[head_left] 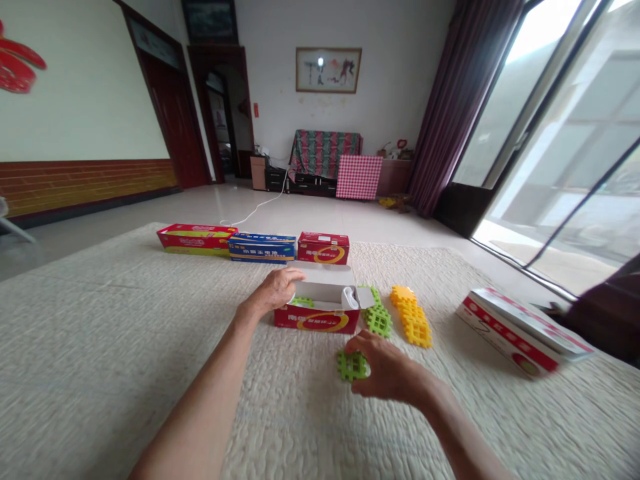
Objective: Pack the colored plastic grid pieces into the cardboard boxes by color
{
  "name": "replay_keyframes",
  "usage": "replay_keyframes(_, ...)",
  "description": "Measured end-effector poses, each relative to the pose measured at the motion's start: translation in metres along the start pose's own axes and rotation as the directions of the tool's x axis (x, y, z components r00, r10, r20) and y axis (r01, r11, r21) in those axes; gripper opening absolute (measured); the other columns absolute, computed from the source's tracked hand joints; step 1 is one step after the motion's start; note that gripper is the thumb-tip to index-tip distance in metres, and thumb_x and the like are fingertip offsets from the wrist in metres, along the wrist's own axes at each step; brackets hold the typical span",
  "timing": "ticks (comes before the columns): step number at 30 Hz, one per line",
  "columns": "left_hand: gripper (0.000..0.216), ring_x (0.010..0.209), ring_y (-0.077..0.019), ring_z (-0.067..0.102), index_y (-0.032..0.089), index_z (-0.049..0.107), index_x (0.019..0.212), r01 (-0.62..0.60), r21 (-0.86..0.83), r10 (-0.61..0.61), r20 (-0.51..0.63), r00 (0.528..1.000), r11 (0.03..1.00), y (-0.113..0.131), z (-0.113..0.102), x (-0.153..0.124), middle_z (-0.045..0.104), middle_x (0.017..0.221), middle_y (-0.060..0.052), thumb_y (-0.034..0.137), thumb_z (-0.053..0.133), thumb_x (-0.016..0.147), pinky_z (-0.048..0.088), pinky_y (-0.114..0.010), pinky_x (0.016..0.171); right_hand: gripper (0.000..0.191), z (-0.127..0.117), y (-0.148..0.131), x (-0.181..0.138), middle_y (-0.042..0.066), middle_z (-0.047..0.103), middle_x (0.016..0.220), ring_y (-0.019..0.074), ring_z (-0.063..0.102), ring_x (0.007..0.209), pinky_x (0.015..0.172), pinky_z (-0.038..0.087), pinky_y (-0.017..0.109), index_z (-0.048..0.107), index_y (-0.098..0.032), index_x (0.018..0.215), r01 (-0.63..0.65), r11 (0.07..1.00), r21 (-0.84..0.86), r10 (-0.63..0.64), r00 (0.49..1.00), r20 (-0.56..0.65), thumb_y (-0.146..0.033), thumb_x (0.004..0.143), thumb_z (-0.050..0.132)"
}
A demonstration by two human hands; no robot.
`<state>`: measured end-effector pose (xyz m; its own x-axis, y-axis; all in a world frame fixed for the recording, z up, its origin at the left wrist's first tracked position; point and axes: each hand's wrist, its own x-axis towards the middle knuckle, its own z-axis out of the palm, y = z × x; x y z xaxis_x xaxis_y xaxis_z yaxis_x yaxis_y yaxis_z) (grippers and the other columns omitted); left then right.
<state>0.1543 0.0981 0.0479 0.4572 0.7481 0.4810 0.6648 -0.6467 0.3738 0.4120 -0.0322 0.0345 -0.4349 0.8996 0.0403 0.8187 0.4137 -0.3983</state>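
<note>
In the head view a red cardboard box [315,321] stands with its lid up, a green piece [303,302] and a rolled white item [349,298] inside. My left hand [277,289] is closed on the box's left end by the raised lid; its thumb is hidden. In front of the box, my right hand [379,362] has thumb and fingers curled round the edges of a green lattice building block [351,366] on the quilted cover. More green lattice blocks [379,321] lie right of the box, beside a row of yellow lattice blocks [413,318].
Behind stand a red-and-green box [197,240], a blue box [263,248] and another red box [324,248]. A white-and-red box [520,331] lies at the right. All rest on the cream quilted cover [150,347]. A white cable [260,209] crosses the floor beyond.
</note>
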Motion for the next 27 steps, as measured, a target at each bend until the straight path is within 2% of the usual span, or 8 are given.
replay_keyframes(3, 0.047, 0.108, -0.0173, 0.063, 0.017, 0.071, 0.102, 0.003, -0.005, -0.003, -0.006, 1.000, 1.000, 0.000, 0.001, 0.000, 0.070, 0.113, -0.004, 0.002, 0.041, 0.069, 0.044, -0.030, 0.102, 0.038, 0.007, -0.007, -0.001, 0.011, 0.063, 0.105, 0.0258, 0.059, 0.096, 0.081, 0.049, 0.038, 0.063, -0.018, 0.094, 0.016, 0.998, -0.066, -0.016, 1.000, -0.007, -0.010, 0.056, 0.063)
replay_keyframes(6, 0.046, 0.108, -0.0174, 0.063, 0.016, 0.070, 0.102, 0.005, -0.019, -0.005, -0.012, 1.000, 1.000, 0.001, 0.001, -0.001, 0.069, 0.114, -0.005, 0.001, 0.041, 0.069, 0.045, -0.030, 0.101, 0.036, 0.003, -0.010, -0.005, 0.010, 0.064, 0.101, 0.0255, 0.060, 0.095, 0.079, 0.051, 0.038, 0.061, -0.019, 0.091, 0.038, 0.998, -0.047, -0.039, 0.999, -0.025, -0.008, 0.056, 0.060)
replay_keyframes(10, 0.046, 0.107, -0.0174, 0.063, 0.016, 0.070, 0.102, 0.011, -0.059, -0.012, -0.017, 1.000, 0.998, 0.000, 0.002, -0.001, 0.069, 0.113, -0.005, 0.001, 0.041, 0.070, 0.046, -0.030, 0.100, 0.037, -0.032, -0.014, 0.003, 0.006, 0.064, 0.103, 0.0207, 0.062, 0.089, 0.077, 0.052, 0.034, 0.059, -0.024, 0.097, 0.097, 0.994, 0.046, -0.092, 0.991, -0.098, -0.013, 0.063, 0.063)
replay_keyframes(13, 0.046, 0.107, -0.0182, 0.063, 0.015, 0.070, 0.102, 0.031, -0.094, -0.033, -0.014, 0.999, 0.995, 0.000, 0.003, -0.001, 0.069, 0.113, -0.006, 0.000, 0.041, 0.069, 0.045, -0.030, 0.100, 0.032, -0.060, -0.020, 0.031, 0.005, 0.063, 0.102, 0.0192, 0.061, 0.087, 0.078, 0.050, 0.035, 0.059, -0.024, 0.100, 0.106, 0.994, -0.008, -0.105, 0.975, -0.197, -0.018, 0.069, 0.064)
replay_keyframes(15, 0.046, 0.107, -0.0181, 0.062, 0.015, 0.070, 0.102, 0.044, -0.117, -0.046, -0.014, 0.999, 0.992, 0.000, 0.004, -0.001, 0.069, 0.114, -0.006, 0.000, 0.041, 0.069, 0.045, -0.030, 0.101, 0.033, -0.069, -0.023, 0.055, 0.006, 0.063, 0.103, 0.0203, 0.059, 0.090, 0.081, 0.049, 0.036, 0.060, -0.023, 0.100, 0.109, 0.991, -0.075, -0.124, 0.965, -0.229, -0.017, 0.068, 0.065)
replay_keyframes(20, 0.046, 0.106, -0.0177, 0.062, 0.016, 0.070, 0.103, 0.041, -0.148, -0.043, -0.013, 0.999, 0.988, 0.001, 0.003, -0.001, 0.069, 0.112, -0.005, 0.000, 0.041, 0.070, 0.046, -0.028, 0.099, 0.037, -0.062, -0.023, 0.088, 0.007, 0.063, 0.105, 0.0233, 0.057, 0.095, 0.084, 0.046, 0.040, 0.062, -0.021, 0.101, 0.076, 0.983, -0.165, -0.105, 0.979, -0.174, -0.013, 0.065, 0.066)
replay_keyframes(27, 0.045, 0.105, -0.0167, 0.062, 0.015, 0.069, 0.103, 0.060, -0.175, -0.063, -0.008, 0.998, 0.983, 0.007, 0.000, -0.002, 0.069, 0.112, -0.005, -0.001, 0.040, 0.072, 0.045, -0.028, 0.099, 0.038, -0.060, -0.017, 0.086, 0.007, 0.061, 0.105, 0.0223, 0.056, 0.094, 0.084, 0.044, 0.039, 0.061, -0.020, 0.102, 0.048, 0.986, -0.157, -0.066, 0.992, -0.110, -0.015, 0.065, 0.066)
